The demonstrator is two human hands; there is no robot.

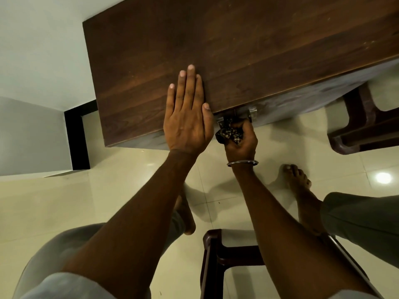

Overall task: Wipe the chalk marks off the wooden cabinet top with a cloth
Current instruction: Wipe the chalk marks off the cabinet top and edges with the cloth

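Your left hand [186, 124] lay flat on the wooden cabinet top [237, 50], palm down at its near edge. The fingers were straight and close together, holding nothing, and the wrist hung out past that edge. Your right hand [241, 144] was off the cabinet top, just below its near edge and against the cabinet's front face. Its fingers were curled tight round the cloth [228, 133]. The cloth was a dark, pale-speckled bundle crumpled in that grip, so it sat under the lip of the cabinet top rather than on it. It was touching or just in front of the metal fittings [252, 114] mounted beneath that edge; which of the two I cannot tell. A thin metal bangle [243, 163] circled your right wrist.

A few faint pale specks showed toward the right end of the cabinet top, too small to tell whether they were chalk. A brown chair [356, 126] stood below the right end, on the pale tiled floor [108, 190]. Your bare right foot [298, 180] rested on the tiles on the near side of the cabinet top.
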